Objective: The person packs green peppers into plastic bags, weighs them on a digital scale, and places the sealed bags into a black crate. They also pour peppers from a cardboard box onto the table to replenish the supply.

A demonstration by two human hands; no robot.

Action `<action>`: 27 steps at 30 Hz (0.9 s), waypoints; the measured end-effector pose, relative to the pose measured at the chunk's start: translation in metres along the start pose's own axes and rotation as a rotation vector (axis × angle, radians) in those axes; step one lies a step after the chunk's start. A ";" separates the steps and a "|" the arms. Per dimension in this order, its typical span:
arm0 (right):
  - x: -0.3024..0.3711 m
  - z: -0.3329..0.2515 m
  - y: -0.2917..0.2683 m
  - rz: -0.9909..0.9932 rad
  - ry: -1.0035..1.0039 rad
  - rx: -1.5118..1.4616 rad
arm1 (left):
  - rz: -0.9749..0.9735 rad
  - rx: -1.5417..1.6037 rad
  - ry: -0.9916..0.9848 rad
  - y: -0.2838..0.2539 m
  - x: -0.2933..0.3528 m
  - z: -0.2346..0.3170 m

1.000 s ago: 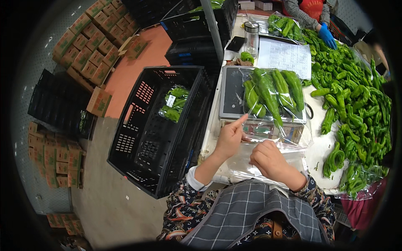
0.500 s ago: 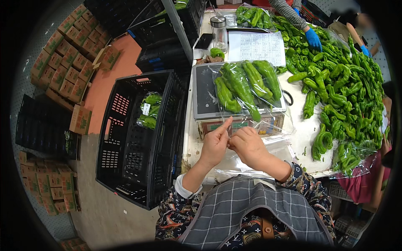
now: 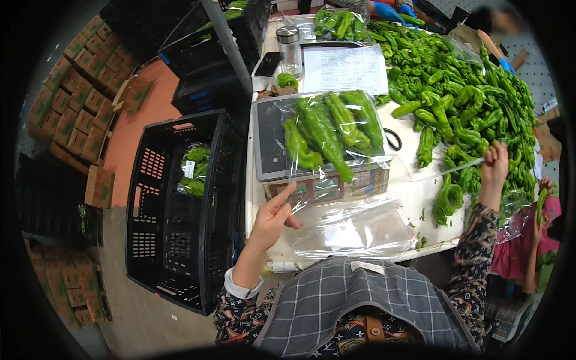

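Note:
A clear plastic bag of long green peppers [image 3: 327, 135] lies on a weighing scale [image 3: 268, 141] in front of me. My left hand [image 3: 273, 222] is at the bag's near left corner, its index finger stretched along the film. Its other fingers seem to pinch the bag's loose end, though the clear film makes this hard to see. Out to the right, my right hand [image 3: 495, 165] is raised over the pepper pile with its fingers closed on a thin clear plastic strip [image 3: 450, 170]. That strip trails left toward the scale.
Flat clear bags [image 3: 354, 231] lie before the scale. Loose green peppers [image 3: 474, 102] cover the table's right side. A black crate [image 3: 174, 240] on the left holds bagged peppers [image 3: 194, 171]. Scissors [image 3: 393, 139], a paper sheet [image 3: 345, 69] and a glass jar [image 3: 290, 51] surround the scale. Co-workers stand beyond.
My right hand has left the bag's near end and swung far right with a clear strip. My left hand stays at the bag. A co-worker's blue-gloved hand has moved away from the pile's middle.

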State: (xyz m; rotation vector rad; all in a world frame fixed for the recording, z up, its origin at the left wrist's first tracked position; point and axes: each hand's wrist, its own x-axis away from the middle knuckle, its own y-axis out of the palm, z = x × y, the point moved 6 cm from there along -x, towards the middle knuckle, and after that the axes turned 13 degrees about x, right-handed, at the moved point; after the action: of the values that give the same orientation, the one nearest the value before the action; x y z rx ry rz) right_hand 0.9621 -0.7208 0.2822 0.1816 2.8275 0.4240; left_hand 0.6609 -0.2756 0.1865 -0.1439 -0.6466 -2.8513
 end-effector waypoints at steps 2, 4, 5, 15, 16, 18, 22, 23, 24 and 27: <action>-0.008 -0.015 -0.042 0.195 -0.073 0.045 | -0.014 0.066 -0.004 0.000 -0.002 0.001; 0.005 -0.008 -0.054 0.310 -0.083 0.297 | -0.045 0.015 0.102 -0.012 -0.008 0.006; 0.021 -0.001 -0.027 0.193 -0.142 0.468 | 0.057 -0.111 0.214 -0.026 -0.010 0.010; 0.188 0.035 0.167 -0.942 -1.119 1.190 | -0.066 -1.101 0.871 0.031 -0.018 0.042; 0.184 0.018 0.178 -0.883 -1.065 1.078 | -0.101 -1.041 0.902 0.031 -0.019 0.044; 0.161 0.015 0.179 -0.795 -0.856 0.909 | 0.052 -0.629 0.840 0.019 -0.028 0.050; 0.130 0.035 0.184 -0.615 -0.100 0.532 | 0.283 -0.215 0.725 0.010 -0.052 0.069; 0.127 0.044 0.185 -0.582 0.145 0.438 | 0.338 -0.091 0.641 0.007 -0.058 0.067; 0.124 0.055 0.188 -0.586 0.164 0.405 | 0.362 0.026 0.577 0.010 -0.065 0.063; 0.128 0.077 0.194 -0.554 0.388 0.409 | 0.405 0.044 0.380 0.006 -0.069 0.053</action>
State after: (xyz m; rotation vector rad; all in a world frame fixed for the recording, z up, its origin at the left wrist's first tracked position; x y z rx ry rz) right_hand 0.8781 -0.4953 0.2377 -0.6607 3.1217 -0.2711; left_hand 0.7322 -0.2447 0.2266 0.2424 -0.5273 -2.3807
